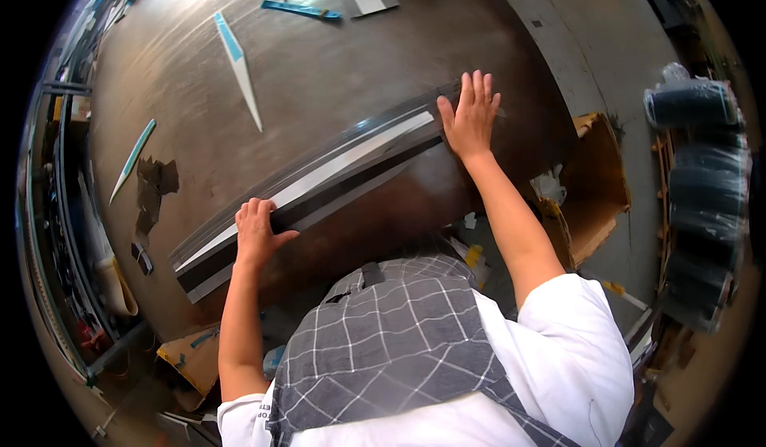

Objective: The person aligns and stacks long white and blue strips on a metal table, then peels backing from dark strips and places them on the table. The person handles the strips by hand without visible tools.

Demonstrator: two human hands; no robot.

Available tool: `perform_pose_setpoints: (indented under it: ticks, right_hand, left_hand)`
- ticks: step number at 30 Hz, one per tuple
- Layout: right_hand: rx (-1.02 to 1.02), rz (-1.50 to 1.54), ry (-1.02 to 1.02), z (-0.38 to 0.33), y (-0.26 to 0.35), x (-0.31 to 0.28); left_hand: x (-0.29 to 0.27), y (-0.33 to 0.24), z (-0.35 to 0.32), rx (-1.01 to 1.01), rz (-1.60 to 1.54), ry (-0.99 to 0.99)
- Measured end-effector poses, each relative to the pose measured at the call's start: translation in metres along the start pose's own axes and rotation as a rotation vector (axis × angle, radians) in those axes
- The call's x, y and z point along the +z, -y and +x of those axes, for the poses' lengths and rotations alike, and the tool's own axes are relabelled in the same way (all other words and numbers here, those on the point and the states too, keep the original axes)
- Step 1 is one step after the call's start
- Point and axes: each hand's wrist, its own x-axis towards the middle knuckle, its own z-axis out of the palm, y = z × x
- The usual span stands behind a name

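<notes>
Beside both hands' strip (319, 184), offcuts (239, 68) lie.

An open brown cardboard box (594, 188) sits on the floor right of the bench (white crumpled paper inside). A smaller, torn brown cardboard carton (191, 359) lies at lower left.

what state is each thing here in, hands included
left hand: pressed flat on the near end of the strip bundle
right hand: fingers spread, flat on the far end
strip bundle: lying flat across the table, black and white layers under clear film
table: brown, scuffed
cardboard box: open, torn
dark rolls: stacked sideways, wrapped
</notes>
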Motion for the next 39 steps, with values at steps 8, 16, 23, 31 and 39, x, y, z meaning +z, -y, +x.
perform_pose_setpoints:
  ticks: [8,16,23,31,39]
  right_hand:
    - [-0.568,0.391,0.324,-0.034,0.091,-0.023]
    - [-0.547,0.282,0.379,0.063,0.129,0.000]
    - [-0.493,0.019,0.221,0.049,0.135,0.023]
    - [-0.517,0.038,0.446,-0.070,0.118,0.010]
    - [-0.389,0.198,0.394,-0.075,0.114,-0.020]
  left_hand:
    - [-0.010,0.014,-0.006,0.089,-0.161,-0.197]
    - [-0.039,0.056,0.080,0.075,-0.103,-0.329]
    - [-0.005,0.047,0.087,-0.127,-0.054,-0.517]
    - [0.054,0.011,-0.040,-0.345,0.041,-0.222]
    - [0.057,0.002,-0.049,-0.325,-0.003,-0.355]
